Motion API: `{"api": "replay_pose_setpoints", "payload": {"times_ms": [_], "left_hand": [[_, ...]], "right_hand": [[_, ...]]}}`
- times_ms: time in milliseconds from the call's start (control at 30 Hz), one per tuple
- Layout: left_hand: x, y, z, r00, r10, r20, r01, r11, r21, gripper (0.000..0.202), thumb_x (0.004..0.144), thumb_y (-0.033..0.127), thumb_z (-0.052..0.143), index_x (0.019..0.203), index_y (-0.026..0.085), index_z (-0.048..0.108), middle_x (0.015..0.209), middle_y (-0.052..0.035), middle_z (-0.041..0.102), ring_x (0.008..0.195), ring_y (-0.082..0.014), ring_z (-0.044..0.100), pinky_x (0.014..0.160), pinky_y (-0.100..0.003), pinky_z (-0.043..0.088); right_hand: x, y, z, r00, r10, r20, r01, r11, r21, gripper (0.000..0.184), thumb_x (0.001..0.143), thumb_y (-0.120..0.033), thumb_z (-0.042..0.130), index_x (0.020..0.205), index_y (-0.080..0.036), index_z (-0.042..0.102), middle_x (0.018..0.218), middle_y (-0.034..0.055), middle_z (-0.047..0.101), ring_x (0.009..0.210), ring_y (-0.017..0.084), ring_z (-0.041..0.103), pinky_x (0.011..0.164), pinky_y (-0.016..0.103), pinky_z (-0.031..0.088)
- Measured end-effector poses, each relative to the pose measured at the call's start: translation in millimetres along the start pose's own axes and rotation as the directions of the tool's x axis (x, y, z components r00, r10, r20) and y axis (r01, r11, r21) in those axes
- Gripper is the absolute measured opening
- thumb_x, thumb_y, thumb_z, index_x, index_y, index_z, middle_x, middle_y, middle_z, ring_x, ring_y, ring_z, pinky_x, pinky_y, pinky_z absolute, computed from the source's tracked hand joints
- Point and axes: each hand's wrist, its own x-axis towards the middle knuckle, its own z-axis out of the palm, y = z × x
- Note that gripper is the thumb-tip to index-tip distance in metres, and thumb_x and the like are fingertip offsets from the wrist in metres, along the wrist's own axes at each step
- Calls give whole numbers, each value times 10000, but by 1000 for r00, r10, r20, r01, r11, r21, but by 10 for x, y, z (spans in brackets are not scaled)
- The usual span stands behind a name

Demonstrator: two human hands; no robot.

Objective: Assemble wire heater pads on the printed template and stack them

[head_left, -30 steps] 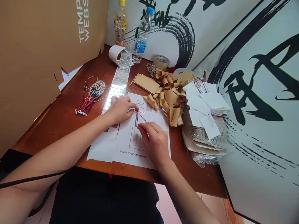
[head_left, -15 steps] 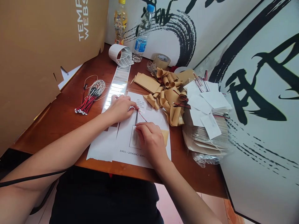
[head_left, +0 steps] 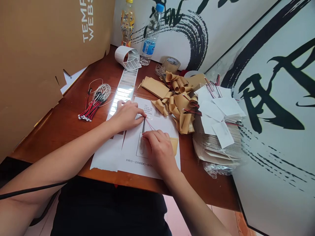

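A printed white sheet (head_left: pixel 133 165) lies on the table in front of me, with a drawn outline and the text "DRS-206DC-E0..." partly covered. Over it runs a thin cable with red and dark wires (head_left: pixel 149 124). My left hand (head_left: pixel 128 115) is closed in a pinch on the cable's upper end. Below it, my right hand (head_left: pixel 159 148) is closed with its fingertips on the lower part of the wires. What lies under the right palm is hidden. Left of my hands sits a bundle of red-and-black wires (head_left: pixel 94 104) with white connectors.
A strip of labels (head_left: pixel 126 80) unrolls toward my left hand. Curled brown paper pieces (head_left: pixel 180 101) lie behind the sheet. At right stands a stack of white cards (head_left: pixel 219 131) in plastic. Bottles (head_left: pixel 149 46) and a tape roll (head_left: pixel 171 64) stand at the back; cardboard (head_left: pixel 49 49) borders the left.
My left hand stays almost in place. The red wire between my hands now bows outward to the right more than before. The rest looks the same, apart from a slight camera shift.
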Motion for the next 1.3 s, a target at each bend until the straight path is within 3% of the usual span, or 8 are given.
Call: {"api": "replay_pose_setpoints", "payload": {"times_ms": [233, 433, 667, 1300], "left_hand": [[-1, -13, 11, 999, -24, 35, 25, 999, -26, 320, 971, 282, 542, 1116, 354, 818, 949, -60, 662, 1026, -280, 563, 986, -503, 271], [0, -10, 0, 999, -19, 31, 20, 999, -42, 280, 972, 433, 586, 1084, 334, 823, 950, -58, 668, 1022, -285, 564, 988, -499, 263], [-13, -22, -56, 997, 5, 79, 0, 998, -58, 385, 925, 580, 600, 1141, 334, 804, 989, -61, 674, 1059, -298, 572, 1018, -509, 256], [-35, 2, -62, 993, 13, 117, -13, 1000, -1, 480, 823, 623, 731, 1200, 329, 779, 1129, -84, 696, 1186, -338, 556, 1069, -550, 250]], "right_hand": [[18, -5, -43, 999, -44, -25, 45, 999, 13, 160, 1040, -114, 536, 945, -210, 622, 929, 36, 780, 813, 205, 607, 724, 352, 387], [2, -3, -63, 998, -62, -33, 63, 998, 22, 153, 1000, -89, 609, 924, -215, 653, 968, 17, 810, 836, 202, 624, 736, 355, 379], [-10, -12, -52, 997, -81, -10, 81, 996, -34, 166, 966, -53, 644, 906, -203, 680, 973, 1, 820, 823, 187, 600, 740, 349, 362], [-17, -10, -59, 991, -122, 58, 128, 985, -115, 164, 974, -56, 645, 904, -202, 673, 935, 0, 811, 814, 184, 585, 761, 355, 336]]}}
